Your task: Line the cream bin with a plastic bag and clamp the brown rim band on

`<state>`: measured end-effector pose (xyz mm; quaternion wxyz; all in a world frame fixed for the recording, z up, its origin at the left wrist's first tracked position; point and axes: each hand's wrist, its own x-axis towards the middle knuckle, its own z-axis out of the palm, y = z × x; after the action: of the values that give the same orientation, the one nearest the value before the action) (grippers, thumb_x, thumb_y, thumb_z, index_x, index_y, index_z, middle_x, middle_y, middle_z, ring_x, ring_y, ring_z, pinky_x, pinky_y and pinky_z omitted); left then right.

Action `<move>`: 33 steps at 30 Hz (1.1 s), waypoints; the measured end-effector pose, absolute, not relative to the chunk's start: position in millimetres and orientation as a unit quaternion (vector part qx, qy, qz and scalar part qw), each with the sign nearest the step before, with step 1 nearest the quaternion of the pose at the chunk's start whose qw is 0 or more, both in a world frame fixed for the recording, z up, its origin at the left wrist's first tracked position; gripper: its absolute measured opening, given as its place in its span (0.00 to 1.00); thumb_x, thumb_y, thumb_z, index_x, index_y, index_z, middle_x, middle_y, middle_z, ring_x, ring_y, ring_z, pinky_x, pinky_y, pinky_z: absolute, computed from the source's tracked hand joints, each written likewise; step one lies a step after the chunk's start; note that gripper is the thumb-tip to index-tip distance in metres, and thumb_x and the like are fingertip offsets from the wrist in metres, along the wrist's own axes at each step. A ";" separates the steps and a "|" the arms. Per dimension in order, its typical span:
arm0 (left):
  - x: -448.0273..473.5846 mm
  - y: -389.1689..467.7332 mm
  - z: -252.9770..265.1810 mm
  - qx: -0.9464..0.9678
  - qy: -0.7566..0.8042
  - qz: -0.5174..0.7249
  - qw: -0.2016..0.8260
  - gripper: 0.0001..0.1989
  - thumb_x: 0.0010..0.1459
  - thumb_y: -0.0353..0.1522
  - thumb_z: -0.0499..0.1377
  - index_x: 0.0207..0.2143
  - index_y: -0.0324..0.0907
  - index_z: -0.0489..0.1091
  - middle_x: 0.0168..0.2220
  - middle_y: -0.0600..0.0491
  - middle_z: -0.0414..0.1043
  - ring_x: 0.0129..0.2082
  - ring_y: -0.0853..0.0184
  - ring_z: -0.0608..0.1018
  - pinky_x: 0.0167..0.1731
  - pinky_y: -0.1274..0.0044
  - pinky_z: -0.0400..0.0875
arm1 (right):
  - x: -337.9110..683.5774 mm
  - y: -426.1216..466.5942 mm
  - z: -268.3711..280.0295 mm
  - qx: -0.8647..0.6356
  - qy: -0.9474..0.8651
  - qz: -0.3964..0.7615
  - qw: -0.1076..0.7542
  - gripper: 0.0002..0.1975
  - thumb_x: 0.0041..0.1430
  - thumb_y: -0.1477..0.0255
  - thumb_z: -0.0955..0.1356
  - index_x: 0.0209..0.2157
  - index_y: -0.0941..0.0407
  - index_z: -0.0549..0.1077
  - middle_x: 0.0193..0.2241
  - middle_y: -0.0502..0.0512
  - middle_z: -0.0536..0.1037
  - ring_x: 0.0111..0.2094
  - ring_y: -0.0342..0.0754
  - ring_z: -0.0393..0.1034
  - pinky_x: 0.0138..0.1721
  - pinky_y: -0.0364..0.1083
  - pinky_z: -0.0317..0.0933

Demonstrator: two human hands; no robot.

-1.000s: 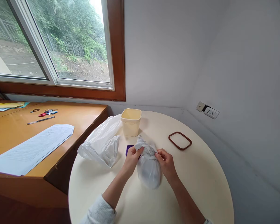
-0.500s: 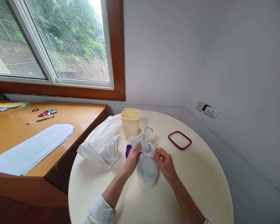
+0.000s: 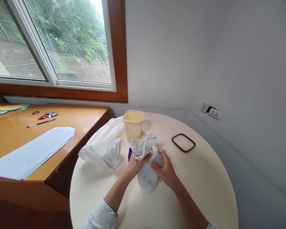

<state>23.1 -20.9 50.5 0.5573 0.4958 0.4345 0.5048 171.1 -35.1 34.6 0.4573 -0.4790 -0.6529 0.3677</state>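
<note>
A white plastic bag [image 3: 146,178], bunched and twisted at its neck, stands on the round table between my hands; its rounded lower part bulges with contents I cannot make out. My left hand [image 3: 135,166] closes around the neck from the left, thumb across it, with the crumpled top sticking up above. On the right side, my right hand [image 3: 166,168] pinches the bag just below the neck between thumb and fingers. Partly behind my left hand lies a small purple thing [image 3: 130,154]. A cream plastic tub [image 3: 132,128] stands open just beyond the bag.
Another clear-white plastic bag [image 3: 102,146] lies crumpled at the table's left. A brown rounded frame-shaped ring [image 3: 183,142] lies on the right of the cream round table [image 3: 197,190]. The wooden desk [image 3: 85,121] holds papers [image 3: 38,152], a pen [image 3: 41,123] and keys [image 3: 50,114].
The bag's top has sunk and folded over toward the left. My left hand has closed further around the neck, and my right hand has shifted its grip slightly lower on the bag.
</note>
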 end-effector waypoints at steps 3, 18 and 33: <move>22.7 -21.7 51.2 0.486 0.429 0.503 0.572 0.20 0.44 0.39 0.64 0.40 0.41 0.72 0.41 0.47 0.75 0.44 0.57 0.74 0.43 0.69 0.67 | 169.8 -36.4 29.0 -0.544 -0.640 0.340 0.423 0.26 0.44 0.64 0.71 0.47 0.48 0.66 0.46 0.52 0.71 0.51 0.55 0.58 0.48 0.52 0.57; 22.7 -12.9 40.6 0.337 0.410 0.577 0.621 0.20 0.42 0.39 0.66 0.38 0.40 0.71 0.33 0.51 0.75 0.35 0.63 0.76 0.35 0.75 0.68 | 168.7 -34.4 35.4 -0.524 -0.731 0.243 0.363 0.06 0.53 0.69 0.63 0.33 0.51 0.71 0.34 0.51 0.75 0.42 0.50 0.65 0.54 0.55 0.43; 21.7 -2.6 31.2 0.289 0.373 0.624 0.623 0.16 0.42 0.39 0.66 0.31 0.38 0.70 0.25 0.54 0.72 0.27 0.66 0.76 0.30 0.75 0.69 | 168.8 -36.2 37.6 -0.527 -0.729 0.244 0.363 0.05 0.54 0.68 0.63 0.32 0.52 0.70 0.34 0.51 0.76 0.41 0.49 0.66 0.54 0.54 0.41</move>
<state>21.7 -2.6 31.2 0.6231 0.2889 0.3726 0.6241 168.8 -36.2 37.6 0.3631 -0.5267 -0.7290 0.2436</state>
